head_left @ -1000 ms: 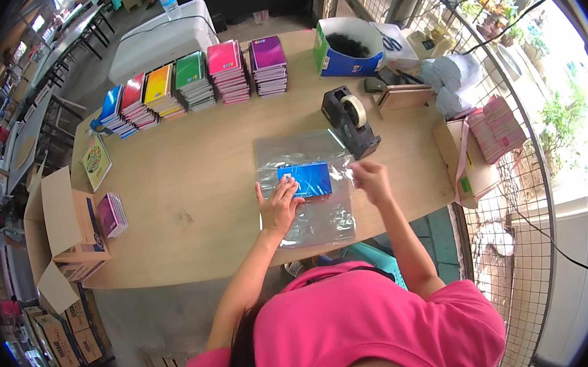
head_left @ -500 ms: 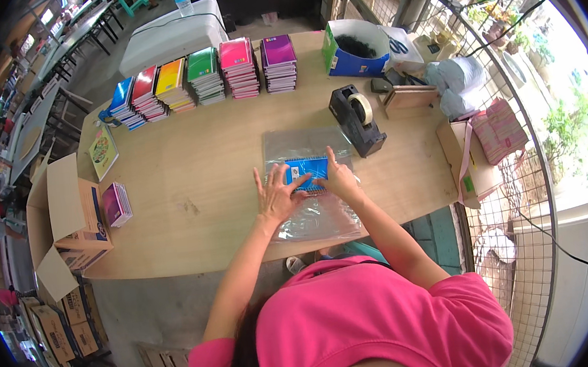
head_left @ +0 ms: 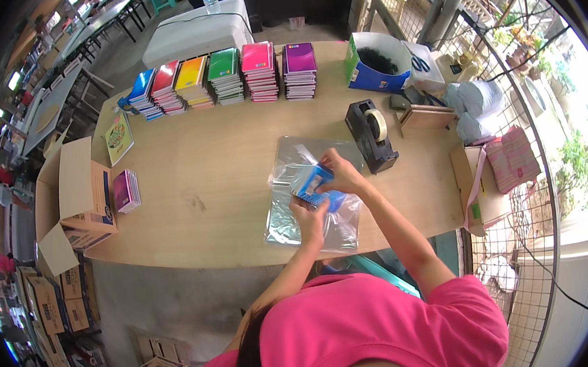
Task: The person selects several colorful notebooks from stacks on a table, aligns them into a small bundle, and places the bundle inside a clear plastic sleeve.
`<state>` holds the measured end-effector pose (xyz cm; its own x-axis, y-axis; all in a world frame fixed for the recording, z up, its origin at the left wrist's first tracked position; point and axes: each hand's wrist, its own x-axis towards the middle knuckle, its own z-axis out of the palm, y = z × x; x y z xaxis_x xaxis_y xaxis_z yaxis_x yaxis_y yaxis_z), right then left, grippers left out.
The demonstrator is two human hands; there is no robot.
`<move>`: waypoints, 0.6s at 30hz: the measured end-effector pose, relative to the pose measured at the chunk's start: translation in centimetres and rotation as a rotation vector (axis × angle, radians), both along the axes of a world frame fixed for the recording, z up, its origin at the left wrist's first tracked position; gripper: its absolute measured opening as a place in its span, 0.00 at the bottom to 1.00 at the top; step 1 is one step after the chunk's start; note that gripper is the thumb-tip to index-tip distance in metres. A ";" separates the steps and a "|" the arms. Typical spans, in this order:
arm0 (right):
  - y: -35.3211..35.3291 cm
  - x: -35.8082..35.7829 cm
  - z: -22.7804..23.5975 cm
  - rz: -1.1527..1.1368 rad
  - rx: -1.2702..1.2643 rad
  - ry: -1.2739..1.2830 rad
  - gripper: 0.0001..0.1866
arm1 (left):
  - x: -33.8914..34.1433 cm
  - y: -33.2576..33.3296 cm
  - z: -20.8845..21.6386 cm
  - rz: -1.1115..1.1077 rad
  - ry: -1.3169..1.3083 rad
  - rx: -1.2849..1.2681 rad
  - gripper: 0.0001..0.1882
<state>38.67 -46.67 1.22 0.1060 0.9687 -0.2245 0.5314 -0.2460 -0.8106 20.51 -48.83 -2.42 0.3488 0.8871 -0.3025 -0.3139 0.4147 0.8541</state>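
A small blue notebook is tilted up over a stack of clear plastic sheets on the table. My left hand grips its near edge, thumb and fingers closed round it. At its far right side, my right hand has bent fingers closed on the notebook's edge. A pale, shiny flap stands up beyond the notebook; whether it is plastic film or paper I cannot tell. My right fingers partly cover the blue cover.
Along the far edge stand notebook stacks, including green and purple ones. A black tape dispenser sits right of the sheets. Purple notebooks lie beside an open cardboard box at left. A blue-green box is at far right.
The notebook, flat on the plastic under both hands before, is now lifted and tilted. My left hand has moved to its near edge, and my right hand has closed at its far right side.
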 end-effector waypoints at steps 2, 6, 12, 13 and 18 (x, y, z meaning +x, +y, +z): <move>-4.0 -2.0 1.0 -0.163 0.385 0.149 0.59 | 0.3 -2.0 1.6 0.094 0.144 0.485 0.48; -5.8 -3.8 -1.0 -0.264 0.456 0.403 0.55 | -1.7 0.3 2.6 -0.242 0.303 0.742 0.56; -6.7 -3.7 -3.6 -0.325 0.562 0.351 0.55 | -2.1 0.3 -0.2 -0.208 0.347 0.824 0.56; -7.3 -3.8 -1.6 -0.345 0.609 0.256 0.55 | -2.6 0.2 0.8 -0.159 0.351 0.825 0.55; -8.4 -3.5 10.2 -0.058 0.620 -0.631 0.27 | -5.2 1.0 2.6 -0.045 0.554 1.201 0.38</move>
